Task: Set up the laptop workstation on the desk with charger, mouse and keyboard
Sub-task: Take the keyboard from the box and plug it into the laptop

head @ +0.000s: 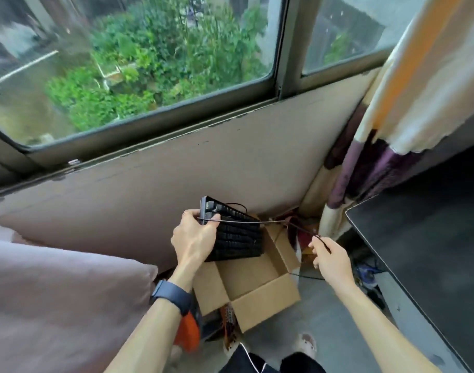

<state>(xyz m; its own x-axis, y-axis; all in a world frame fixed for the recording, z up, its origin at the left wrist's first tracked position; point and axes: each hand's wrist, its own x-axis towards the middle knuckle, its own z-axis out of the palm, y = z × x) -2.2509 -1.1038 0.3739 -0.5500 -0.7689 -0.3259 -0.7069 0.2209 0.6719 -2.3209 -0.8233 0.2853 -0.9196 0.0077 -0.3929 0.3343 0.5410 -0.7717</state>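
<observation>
Black keyboard at frame center, tilted, held above an open cardboard box. Left hand grips its upper-left end. Thin black cable runs taut w/ right hand pinching it, center-right. Dark desk at right edge, curtain above, window top.

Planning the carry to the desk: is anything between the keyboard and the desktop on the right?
Nothing solid. The left hand holds the keyboard above the open cardboard box; its cable stretches to the right hand. The visible desk surface looks bare, though the cable could snag on its corner.
</observation>
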